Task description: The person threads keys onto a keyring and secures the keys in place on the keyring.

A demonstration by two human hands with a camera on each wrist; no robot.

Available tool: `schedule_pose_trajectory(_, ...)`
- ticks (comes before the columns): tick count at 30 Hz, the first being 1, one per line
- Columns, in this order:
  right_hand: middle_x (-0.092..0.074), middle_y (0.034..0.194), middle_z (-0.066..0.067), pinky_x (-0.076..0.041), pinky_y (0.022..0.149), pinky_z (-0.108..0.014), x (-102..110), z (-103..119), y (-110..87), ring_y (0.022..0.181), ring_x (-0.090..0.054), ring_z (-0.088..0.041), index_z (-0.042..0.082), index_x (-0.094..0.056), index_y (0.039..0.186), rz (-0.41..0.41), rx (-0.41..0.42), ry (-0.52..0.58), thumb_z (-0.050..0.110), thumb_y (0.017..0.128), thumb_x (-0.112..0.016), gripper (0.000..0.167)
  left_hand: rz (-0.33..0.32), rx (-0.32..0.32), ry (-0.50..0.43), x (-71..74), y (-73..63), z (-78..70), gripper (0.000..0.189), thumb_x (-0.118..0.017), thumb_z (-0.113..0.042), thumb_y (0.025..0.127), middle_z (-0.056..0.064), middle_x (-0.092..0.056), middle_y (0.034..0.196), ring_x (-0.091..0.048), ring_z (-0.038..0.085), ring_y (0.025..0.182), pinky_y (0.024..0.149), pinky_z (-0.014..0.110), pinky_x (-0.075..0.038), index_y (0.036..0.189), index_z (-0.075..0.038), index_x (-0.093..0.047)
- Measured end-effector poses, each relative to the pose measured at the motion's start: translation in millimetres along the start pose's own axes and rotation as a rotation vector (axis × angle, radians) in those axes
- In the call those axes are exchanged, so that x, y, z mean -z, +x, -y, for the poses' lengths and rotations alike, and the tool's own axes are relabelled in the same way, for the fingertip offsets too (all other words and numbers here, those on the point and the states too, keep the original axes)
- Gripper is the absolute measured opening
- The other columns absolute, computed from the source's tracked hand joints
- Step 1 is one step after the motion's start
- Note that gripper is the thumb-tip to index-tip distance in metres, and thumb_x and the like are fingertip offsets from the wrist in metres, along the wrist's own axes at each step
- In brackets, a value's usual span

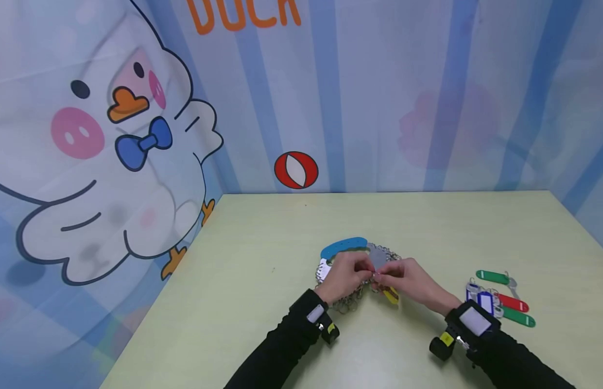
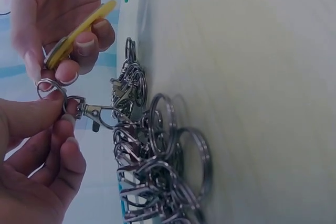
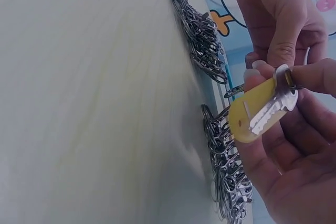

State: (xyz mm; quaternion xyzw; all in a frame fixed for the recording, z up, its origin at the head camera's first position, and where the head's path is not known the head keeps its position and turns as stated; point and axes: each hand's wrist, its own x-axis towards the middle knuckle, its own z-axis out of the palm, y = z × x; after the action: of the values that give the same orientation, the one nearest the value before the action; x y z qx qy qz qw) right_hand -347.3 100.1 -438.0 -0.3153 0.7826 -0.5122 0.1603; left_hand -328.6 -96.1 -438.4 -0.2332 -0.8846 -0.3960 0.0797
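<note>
My left hand (image 1: 344,276) pinches a metal split ring (image 2: 41,88) with a swivel snap hook (image 2: 93,113) hanging from it. My right hand (image 1: 412,280) grips a yellow key tag (image 3: 249,113) with a silver key (image 3: 270,111) lying against it. In the head view both hands' fingertips meet over a rounded display with a blue curved band (image 1: 344,246) and a grey part (image 1: 379,254). Around its edge sit many metal hooks and rings (image 2: 157,166). The left wrist view shows the split ring right at the right hand's fingertips. Fingers partly hide the tag's ring end.
To the right, by the right wrist, lie a green key tag (image 1: 492,277) with a key, a red tag (image 1: 515,303), another green tag (image 1: 520,317) and blue-framed tags (image 1: 486,301). The pale table (image 1: 262,232) reaches back to a duck-print curtain (image 1: 369,108).
</note>
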Motion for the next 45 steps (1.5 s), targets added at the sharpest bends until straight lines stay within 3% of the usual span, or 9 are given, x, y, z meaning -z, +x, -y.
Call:
schedule_pose_trajectory(10, -0.067, 0.085, -0.011, -0.041, 0.057, -0.019, -0.3, 1.0, 1.5, 0.066, -0.051, -0.006, 0.000, -0.068, 0.098, -0.051, -0.015, -0.028, 0.016, 0.093, -0.062, 0.018, -0.035, 0.027, -0.011, -0.8, 0.9, -5.5, 0.009, -0.064, 0.001, 0.088, 0.005, -0.070, 0.079, -0.054, 0.000, 0.068, 0.061, 0.012, -0.044, 0.084, -0.005, -0.070)
schedule_pose_trajectory(18, -0.074, 0.091, -0.015, -0.045, 0.060, -0.021, -1.6, 4.1, 1.5, 0.067, -0.059, -0.008, 0.000, -0.056, 0.100, -0.090, 0.056, -0.092, 0.010, 0.094, -0.059, 0.012, -0.053, 0.035, 0.009, 1.4, 3.3, -7.1, 0.007, -0.066, -0.001, 0.087, 0.004, -0.071, 0.077, -0.055, -0.001, 0.067, 0.059, 0.011, -0.044, 0.082, -0.005, -0.070)
schedule_pose_trajectory(24, -0.074, 0.092, -0.016, -0.043, 0.060, -0.020, -4.8, 4.0, 1.2, 0.069, -0.061, -0.009, 0.003, -0.055, 0.097, -0.112, 0.098, -0.127, 0.006, 0.093, -0.059, 0.006, -0.064, 0.048, 0.027, 1.4, 3.8, -8.4, 0.008, -0.067, 0.000, 0.086, 0.004, -0.070, 0.076, -0.054, 0.000, 0.066, 0.059, 0.011, -0.044, 0.081, -0.005, -0.070)
schedule_pose_trajectory(34, -0.073, 0.097, -0.016, -0.052, 0.066, -0.021, -7.3, 4.1, 1.4, 0.082, -0.069, -0.014, 0.003, -0.062, 0.092, -0.188, 0.103, -0.096, 0.007, 0.091, -0.063, 0.005, -0.074, 0.103, 0.005, 0.9, 2.2, -8.6, 0.004, -0.068, -0.004, 0.086, 0.007, -0.068, 0.071, -0.051, 0.000, 0.057, 0.053, 0.012, -0.040, 0.085, -0.006, -0.065)
schedule_pose_trajectory(40, -0.073, 0.091, -0.015, -0.052, 0.066, -0.022, -6.0, 4.6, 1.4, 0.077, -0.069, -0.013, 0.001, -0.065, 0.093, -0.196, 0.075, -0.033, 0.010, 0.090, -0.066, 0.009, -0.055, 0.037, 0.125, -1.5, 0.1, -8.9, 0.006, -0.068, -0.008, 0.088, 0.003, -0.068, 0.079, -0.053, 0.002, 0.067, 0.060, 0.010, -0.042, 0.085, -0.009, -0.063)
schedule_pose_trajectory(45, -0.074, 0.092, -0.016, -0.053, 0.068, -0.022, -4.9, 3.2, 1.5, 0.078, -0.069, -0.012, 0.000, -0.065, 0.096, -0.184, 0.040, 0.004, 0.012, 0.090, -0.067, 0.014, -0.077, -0.031, 0.218, -3.9, -1.1, -9.1, 0.006, -0.066, -0.008, 0.089, -0.001, -0.069, 0.080, -0.055, 0.001, 0.069, 0.061, 0.008, -0.041, 0.085, -0.012, -0.064)
